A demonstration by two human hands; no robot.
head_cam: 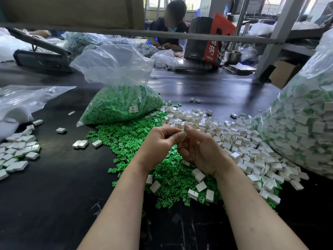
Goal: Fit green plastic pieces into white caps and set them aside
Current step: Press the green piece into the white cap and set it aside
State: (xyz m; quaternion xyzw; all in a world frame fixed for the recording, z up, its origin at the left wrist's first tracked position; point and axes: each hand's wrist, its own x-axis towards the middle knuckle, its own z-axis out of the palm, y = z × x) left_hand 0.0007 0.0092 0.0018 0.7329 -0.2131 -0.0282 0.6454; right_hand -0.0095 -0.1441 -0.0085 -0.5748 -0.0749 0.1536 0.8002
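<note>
While both hands pinch one green piece [184, 132], left hand [158, 143] and right hand [200, 150] meet at twelve o'clock of the loose green pile [129, 141] (pieces uncountable); bag label [133, 108] unreadable.

Small green plastic piece [184, 132] at white cap [183, 137] (mostly hidden), above loose green and white heaps

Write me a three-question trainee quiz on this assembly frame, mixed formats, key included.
1. True or false: both hands meet above the loose pile of green plastic pieces.
2. The clear plastic bag of green pieces lies: A) far side of that pile, B) nearest the camera, C) under the table.
3. Fill in: the heap of empty white rectangular caps lies on the wearer's ____ side.

Key: 1 true; 2 A; 3 right.
</note>
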